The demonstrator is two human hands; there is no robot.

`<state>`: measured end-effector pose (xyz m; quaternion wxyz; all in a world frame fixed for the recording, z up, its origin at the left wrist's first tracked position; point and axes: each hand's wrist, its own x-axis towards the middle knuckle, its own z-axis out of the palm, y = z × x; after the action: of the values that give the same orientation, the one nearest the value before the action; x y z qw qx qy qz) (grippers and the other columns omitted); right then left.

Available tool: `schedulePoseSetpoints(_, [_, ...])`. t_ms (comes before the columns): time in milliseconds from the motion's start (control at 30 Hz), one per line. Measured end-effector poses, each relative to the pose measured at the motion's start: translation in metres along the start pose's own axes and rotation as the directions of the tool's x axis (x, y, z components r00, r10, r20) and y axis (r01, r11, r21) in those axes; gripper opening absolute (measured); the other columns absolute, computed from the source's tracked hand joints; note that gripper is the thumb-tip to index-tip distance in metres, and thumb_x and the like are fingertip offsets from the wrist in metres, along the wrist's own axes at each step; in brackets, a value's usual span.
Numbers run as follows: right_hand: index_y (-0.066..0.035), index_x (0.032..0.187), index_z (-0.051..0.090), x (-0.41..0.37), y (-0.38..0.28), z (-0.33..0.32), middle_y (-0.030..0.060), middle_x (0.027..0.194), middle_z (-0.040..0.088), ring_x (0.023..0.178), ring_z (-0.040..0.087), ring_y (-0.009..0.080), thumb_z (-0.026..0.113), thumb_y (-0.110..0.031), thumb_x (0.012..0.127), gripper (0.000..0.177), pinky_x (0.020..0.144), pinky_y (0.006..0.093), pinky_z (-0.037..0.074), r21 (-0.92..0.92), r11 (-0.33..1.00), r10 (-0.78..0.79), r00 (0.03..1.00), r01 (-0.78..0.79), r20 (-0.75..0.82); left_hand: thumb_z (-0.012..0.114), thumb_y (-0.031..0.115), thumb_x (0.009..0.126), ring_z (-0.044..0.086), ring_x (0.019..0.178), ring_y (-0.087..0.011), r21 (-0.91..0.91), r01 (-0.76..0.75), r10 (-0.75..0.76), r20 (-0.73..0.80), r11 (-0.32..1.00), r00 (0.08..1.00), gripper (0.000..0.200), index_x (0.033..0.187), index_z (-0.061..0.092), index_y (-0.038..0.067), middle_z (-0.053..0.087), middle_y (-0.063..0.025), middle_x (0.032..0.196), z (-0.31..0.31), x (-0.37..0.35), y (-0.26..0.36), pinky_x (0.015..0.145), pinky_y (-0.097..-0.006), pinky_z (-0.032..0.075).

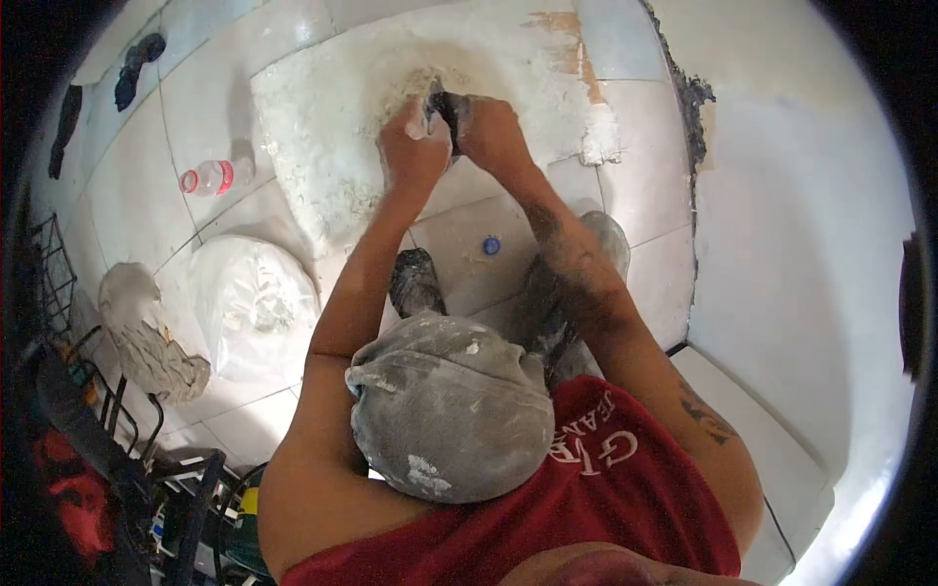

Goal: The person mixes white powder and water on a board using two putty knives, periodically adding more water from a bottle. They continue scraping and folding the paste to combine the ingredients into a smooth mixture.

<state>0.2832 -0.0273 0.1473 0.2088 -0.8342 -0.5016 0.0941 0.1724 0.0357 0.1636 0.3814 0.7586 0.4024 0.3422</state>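
Over a white-coated board (pixel 322 127) on the floor, my two hands are close together. My left hand (pixel 415 146) is closed, with whitish residue on its fingers. Beside it, my right hand (pixel 490 132) is curled round a small dark object (pixel 449 109) that lies between both hands. Its kind cannot be made out, and the fingers hide much of it. Crumbly white material lies on the board just beyond my fingertips.
A clear plastic bottle (pixel 207 179) lies to the left, above a white plastic bag (pixel 249 303) and a crumpled grey cloth (pixel 147 332). A blue cap (pixel 491 245) is near my feet. Black metal racks stand lower left; a white wall (pixel 782 244) rises on the right.
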Motion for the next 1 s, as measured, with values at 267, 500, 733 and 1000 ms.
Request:
schedulePoseSetpoints(267, [0.002,0.080,0.057,-0.011,-0.001,-0.013,0.0226,0.079,0.059,0.079,0.056,0.0404,0.053,-0.007,0.070,0.014,0.071,0.0463,0.046,-0.006,1.000,-0.009,0.998,0.010,0.064,0.065,0.015,0.072,0.061,0.060,-0.0296,0.101,-0.037,0.038,-0.008,0.994,0.999,0.032,0.098,0.058,-0.001,0.061,-0.0179,0.068,0.026,0.014,-0.048,0.057,-0.0369,0.048])
schedulePoseSetpoints(500, [-0.001,0.086,0.057,-0.020,-0.012,-0.039,0.0162,0.087,0.058,0.081,0.057,0.0363,0.054,0.001,0.069,0.017,0.070,0.0449,0.046,-0.033,0.999,0.034,0.992,-0.038,-0.125,0.067,0.020,0.072,0.060,0.060,-0.0302,0.156,-0.019,0.024,-0.027,0.988,0.999,0.027,0.090,0.059,0.002,0.062,-0.0151,0.070,0.052,0.020,-0.083,0.058,-0.0360,0.047])
schedulePoseSetpoints(733, [-0.011,0.091,0.055,-0.016,0.056,-0.019,0.0072,0.089,0.056,0.084,0.056,0.0288,0.057,-0.002,0.064,0.029,0.077,0.0433,0.041,-0.268,0.941,-0.273,0.932,0.207,-0.240,0.068,0.015,0.072,0.060,0.058,-0.0275,0.078,0.044,-0.047,0.047,0.996,0.998,0.018,0.083,0.060,0.002,0.061,-0.0142,0.066,-0.012,0.039,-0.017,0.060,-0.0354,0.046])
schedulePoseSetpoints(1000, [-0.011,0.072,0.056,-0.010,0.047,-0.013,0.0030,0.084,0.057,0.085,0.054,0.0240,0.060,0.000,0.062,0.016,0.079,0.0431,0.036,-0.257,0.887,-0.455,0.826,0.385,-0.332,0.069,0.019,0.071,0.064,0.069,-0.0254,0.127,-0.266,0.249,0.134,0.956,0.959,0.020,0.085,0.064,0.005,0.065,-0.0119,0.079,0.002,0.024,0.004,0.064,-0.0335,0.049])
